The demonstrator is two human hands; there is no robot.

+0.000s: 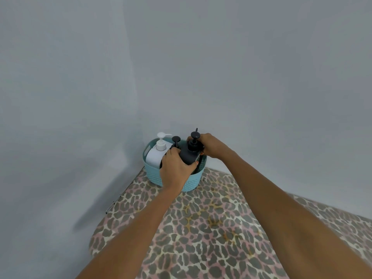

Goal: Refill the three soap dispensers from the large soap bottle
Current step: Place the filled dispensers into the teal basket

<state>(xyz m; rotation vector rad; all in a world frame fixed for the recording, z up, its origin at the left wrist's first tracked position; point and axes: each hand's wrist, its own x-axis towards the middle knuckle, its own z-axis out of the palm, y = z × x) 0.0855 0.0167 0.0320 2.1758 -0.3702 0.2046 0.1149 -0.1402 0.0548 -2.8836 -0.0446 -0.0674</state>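
Dark dispenser [187,156] gripped by left hand [176,170] and right hand [211,146], in blue basket [153,178], white bottle [155,158] beside

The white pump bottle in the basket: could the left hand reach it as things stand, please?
Probably yes, once it lets go: the left hand grips the dark dispenser right beside the white pump bottle, whose top stands uncovered above the basket rim.

Matt plastic dispenser [188,156], perforated plastic basket [159,179], patterned cloth cover [201,228].
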